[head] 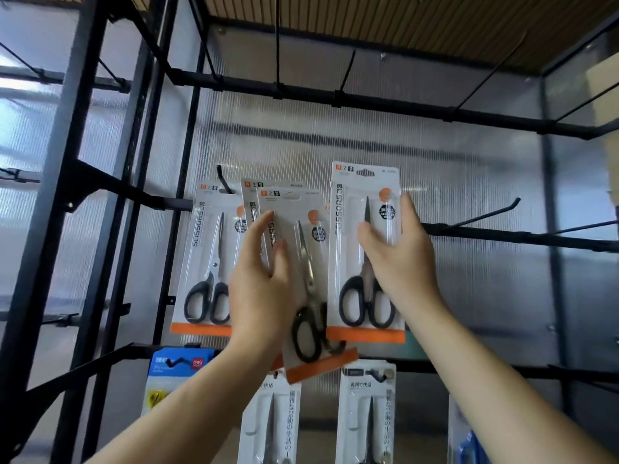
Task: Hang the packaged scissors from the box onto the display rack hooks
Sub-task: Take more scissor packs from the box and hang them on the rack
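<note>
While facing the display rack (469,113), note left hand (259,286), fingers clamped on tilted scissors pack (306,262) at centre. Note right hand (402,252), fingers clamped on upright scissors pack (350,249) to its right. Note third pack (207,256) on hook (223,182) at left.

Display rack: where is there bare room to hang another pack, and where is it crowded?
Free: the bare hook right of the held pack in the right hand; the upper rail. Crowded: the middle, where the left hand pinches a tilted pack overlapping others beside the hung pack.
</note>
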`<action>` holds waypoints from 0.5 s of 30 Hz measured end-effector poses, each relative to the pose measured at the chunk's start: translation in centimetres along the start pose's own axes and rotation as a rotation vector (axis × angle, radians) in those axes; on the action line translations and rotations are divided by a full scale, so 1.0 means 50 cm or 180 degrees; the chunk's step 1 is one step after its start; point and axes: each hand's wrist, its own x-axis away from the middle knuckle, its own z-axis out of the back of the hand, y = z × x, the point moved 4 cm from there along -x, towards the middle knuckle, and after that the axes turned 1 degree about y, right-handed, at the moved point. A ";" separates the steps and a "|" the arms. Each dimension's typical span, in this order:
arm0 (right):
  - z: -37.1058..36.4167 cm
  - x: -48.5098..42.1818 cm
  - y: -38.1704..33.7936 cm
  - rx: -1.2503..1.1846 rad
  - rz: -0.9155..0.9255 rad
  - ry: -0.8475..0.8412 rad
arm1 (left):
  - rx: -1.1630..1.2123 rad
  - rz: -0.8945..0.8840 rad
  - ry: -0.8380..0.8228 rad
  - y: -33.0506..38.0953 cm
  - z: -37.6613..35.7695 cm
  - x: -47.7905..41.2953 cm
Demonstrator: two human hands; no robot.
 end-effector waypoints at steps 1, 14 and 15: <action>-0.002 -0.007 0.004 0.0059 -0.0049 -0.0066 | -0.0036 0.0022 0.0017 -0.003 0.002 -0.002; -0.023 -0.001 0.032 0.0405 -0.0113 -0.0191 | -0.0608 -0.0008 -0.0101 -0.013 0.018 0.024; -0.024 0.000 0.035 0.0415 -0.0135 -0.0188 | -0.0652 -0.0002 -0.0090 -0.015 0.020 0.023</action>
